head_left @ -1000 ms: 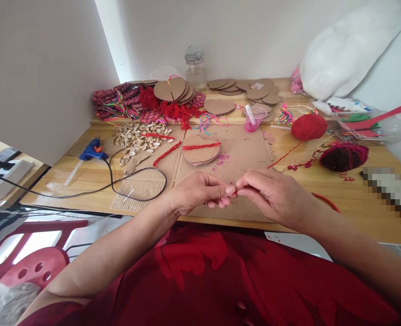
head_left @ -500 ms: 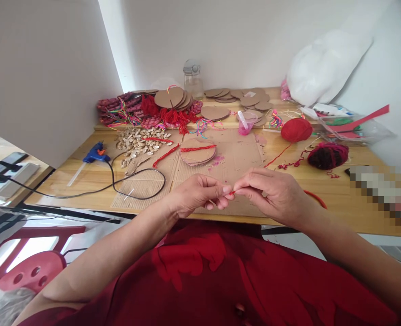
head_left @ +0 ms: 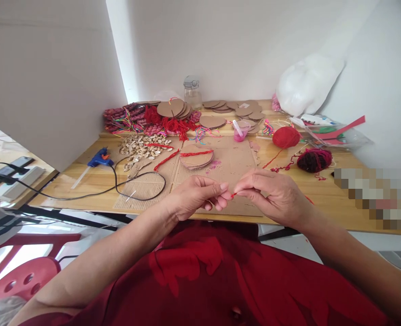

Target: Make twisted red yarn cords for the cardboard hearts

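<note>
Close to the table's front edge, my left hand (head_left: 203, 194) and my right hand (head_left: 270, 194) meet fingertip to fingertip. A short bit of red yarn (head_left: 233, 195) shows between them, pinched in the right thumb and forefinger; its other end reaches the left fingers, which are curled round it. Beyond the hands lies a cardboard disc (head_left: 196, 162) with a red yarn strand (head_left: 196, 154) across it. Another twisted red strand (head_left: 166, 160) rests to its left. A ball of red yarn (head_left: 286, 136) sits at the right, its tail trailing toward my right hand.
A blue glue gun (head_left: 100, 157) with a looping black cord lies left, beside a heap of pistachio-like shells (head_left: 142, 151). Cardboard discs (head_left: 171, 108), a glass bottle (head_left: 192, 93) and a pink cup (head_left: 241, 132) stand at the back. Dark red yarn (head_left: 314, 160) lies right.
The view has tilted and shifted slightly, so the table things appear lower, with those on the right farther left. My hands keep almost the same pinch, the left thumb lifted a little off the yarn.
</note>
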Tool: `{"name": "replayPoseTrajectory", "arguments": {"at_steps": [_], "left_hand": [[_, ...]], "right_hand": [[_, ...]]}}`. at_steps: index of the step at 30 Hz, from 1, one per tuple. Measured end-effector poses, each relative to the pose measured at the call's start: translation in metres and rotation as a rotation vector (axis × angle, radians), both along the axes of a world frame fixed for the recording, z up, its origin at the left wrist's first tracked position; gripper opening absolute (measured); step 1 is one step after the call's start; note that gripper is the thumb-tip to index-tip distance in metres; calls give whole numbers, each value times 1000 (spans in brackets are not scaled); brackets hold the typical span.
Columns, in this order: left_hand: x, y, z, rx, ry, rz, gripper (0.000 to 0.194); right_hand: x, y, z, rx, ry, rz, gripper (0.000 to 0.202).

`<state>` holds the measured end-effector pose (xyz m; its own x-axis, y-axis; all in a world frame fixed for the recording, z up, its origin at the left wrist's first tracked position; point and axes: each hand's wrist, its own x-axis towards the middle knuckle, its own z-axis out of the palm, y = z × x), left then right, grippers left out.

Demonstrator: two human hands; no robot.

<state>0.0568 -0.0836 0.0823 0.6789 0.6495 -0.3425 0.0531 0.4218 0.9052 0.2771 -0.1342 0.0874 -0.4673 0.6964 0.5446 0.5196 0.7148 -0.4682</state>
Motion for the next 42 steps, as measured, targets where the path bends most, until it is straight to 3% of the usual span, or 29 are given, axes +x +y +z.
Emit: {"name": "replayPoseTrajectory", "arguments": {"at_steps": [3, 11, 19, 29, 35, 42], "left_hand": [[1, 0, 2, -62, -38, -39, 32], [6, 2, -1, -243, -61, -81, 38], [10, 3, -6, -277, -38, -107, 41], [12, 4, -7, -254, -44, -120, 30], [11, -1, -6, -253, -114, -61, 30], [3, 5, 8, -161, -371, 117, 16]], "right_hand": [[0, 1, 0, -1, 9, 5, 14], [1, 3, -4, 23, 7, 36, 17], [5, 1, -6, 27, 0, 30, 20], [4, 0, -7, 41, 24, 50, 20], [1, 1, -15, 45, 76, -55, 13], [13, 26, -45, -7, 178, -295, 9]]}}
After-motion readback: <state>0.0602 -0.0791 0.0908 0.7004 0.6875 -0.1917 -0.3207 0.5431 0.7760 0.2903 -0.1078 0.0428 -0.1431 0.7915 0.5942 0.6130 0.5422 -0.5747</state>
